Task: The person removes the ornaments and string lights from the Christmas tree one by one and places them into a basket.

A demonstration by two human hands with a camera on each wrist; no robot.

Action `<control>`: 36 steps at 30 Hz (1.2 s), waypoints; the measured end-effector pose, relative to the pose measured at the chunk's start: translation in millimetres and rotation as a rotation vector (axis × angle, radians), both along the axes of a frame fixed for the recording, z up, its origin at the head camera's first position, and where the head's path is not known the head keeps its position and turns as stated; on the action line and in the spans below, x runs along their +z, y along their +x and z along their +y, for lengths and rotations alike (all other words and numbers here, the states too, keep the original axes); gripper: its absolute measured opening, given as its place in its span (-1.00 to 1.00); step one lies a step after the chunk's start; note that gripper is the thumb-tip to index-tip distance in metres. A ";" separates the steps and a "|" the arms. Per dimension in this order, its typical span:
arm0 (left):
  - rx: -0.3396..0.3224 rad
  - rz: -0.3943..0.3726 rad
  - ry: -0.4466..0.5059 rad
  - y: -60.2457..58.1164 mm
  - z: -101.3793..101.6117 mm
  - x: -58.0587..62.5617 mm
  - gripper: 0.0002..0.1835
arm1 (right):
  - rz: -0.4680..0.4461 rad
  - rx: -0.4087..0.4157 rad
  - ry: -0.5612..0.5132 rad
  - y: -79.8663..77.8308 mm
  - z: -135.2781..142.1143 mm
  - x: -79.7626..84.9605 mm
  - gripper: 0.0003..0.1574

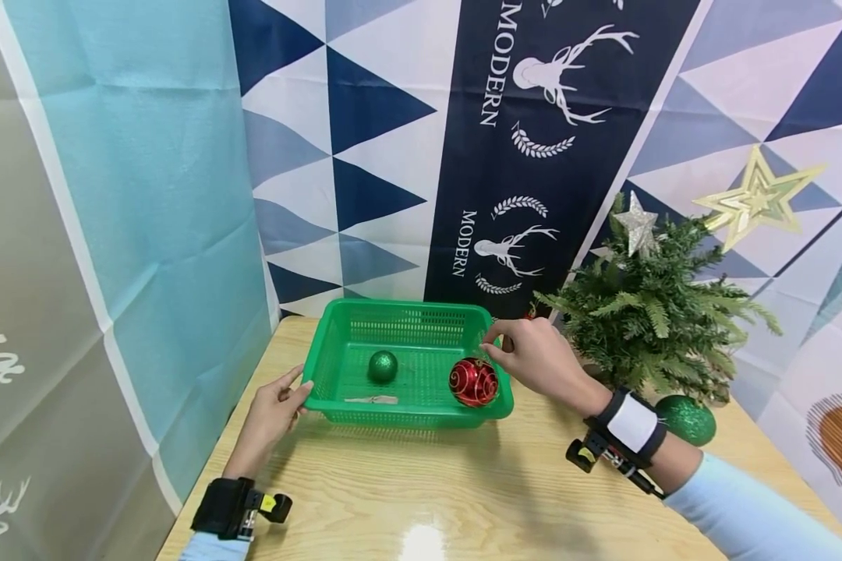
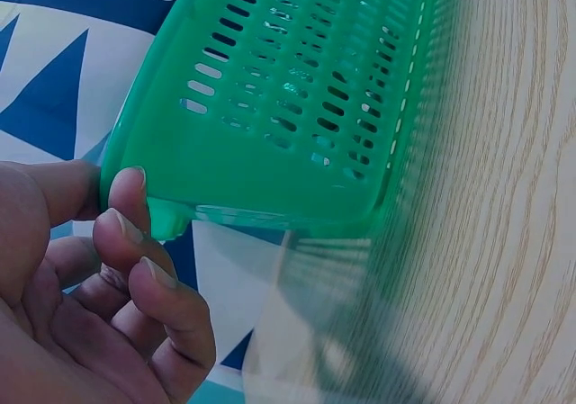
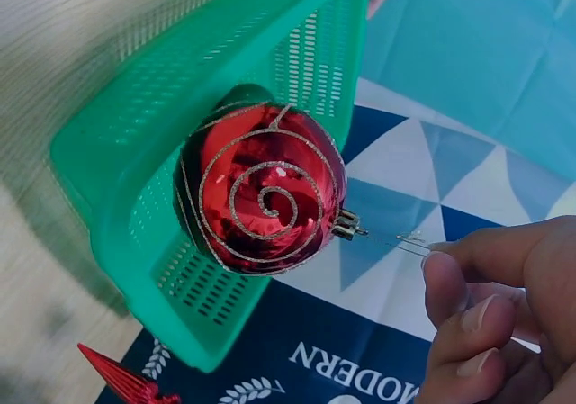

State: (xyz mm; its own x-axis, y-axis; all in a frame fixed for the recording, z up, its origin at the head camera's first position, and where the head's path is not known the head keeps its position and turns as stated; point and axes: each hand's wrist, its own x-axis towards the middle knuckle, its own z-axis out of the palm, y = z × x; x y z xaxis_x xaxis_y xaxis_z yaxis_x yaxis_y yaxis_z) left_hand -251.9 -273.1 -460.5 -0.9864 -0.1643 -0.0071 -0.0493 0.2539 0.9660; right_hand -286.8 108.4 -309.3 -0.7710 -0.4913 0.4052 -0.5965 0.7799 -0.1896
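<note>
My right hand [image 1: 543, 360] pinches the thin hanging loop of a shiny red Christmas bauble [image 1: 473, 382] with glittery swirls. The bauble [image 3: 261, 188] hangs over the right end of a green plastic basket [image 1: 410, 413], its metal cap toward my fingers in the right wrist view. At the basket's left end, my left hand [image 1: 272, 413] grips the rim between thumb and fingers; the left wrist view shows this hand [image 2: 108, 287] at the corner. Inside the basket lie a green bauble [image 1: 382, 366] and a small pale strip [image 1: 372, 400] near the front wall.
A small artificial Christmas tree [image 1: 652, 312] stands to the right, with a silver star [image 1: 637, 224] and a gold star [image 1: 758, 199]. A larger green glitter ball [image 1: 686, 419] sits by its base. A red pointed ornament [image 3: 121, 377] shows beside the basket. Patterned curtains back the wooden table [image 1: 393, 491].
</note>
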 end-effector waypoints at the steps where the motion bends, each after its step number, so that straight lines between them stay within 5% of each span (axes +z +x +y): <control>1: 0.001 0.000 -0.002 0.0 0.1 -0.5 -0.39 | 0.001 0.006 0.004 -0.5 -0.9 -1.5 -0.94; 17: -0.003 -0.007 0.017 0.4 -0.4 -4.5 -0.39 | -0.051 0.048 0.015 1.2 -14.6 -20.7 -0.94; 36: -0.004 0.000 0.012 2.3 0.4 -3.5 -0.40 | 0.040 0.083 0.103 -3.0 -25.3 -52.9 -0.96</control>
State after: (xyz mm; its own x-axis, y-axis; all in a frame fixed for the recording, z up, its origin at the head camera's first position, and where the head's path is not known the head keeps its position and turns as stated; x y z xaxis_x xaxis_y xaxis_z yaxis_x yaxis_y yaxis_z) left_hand -249.6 -272.8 -464.0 -0.9870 -0.1604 -0.0091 -0.0484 0.2429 0.9688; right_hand -289.8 83.1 -362.3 -0.7102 -0.5933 0.3790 -0.6653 0.7416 -0.0858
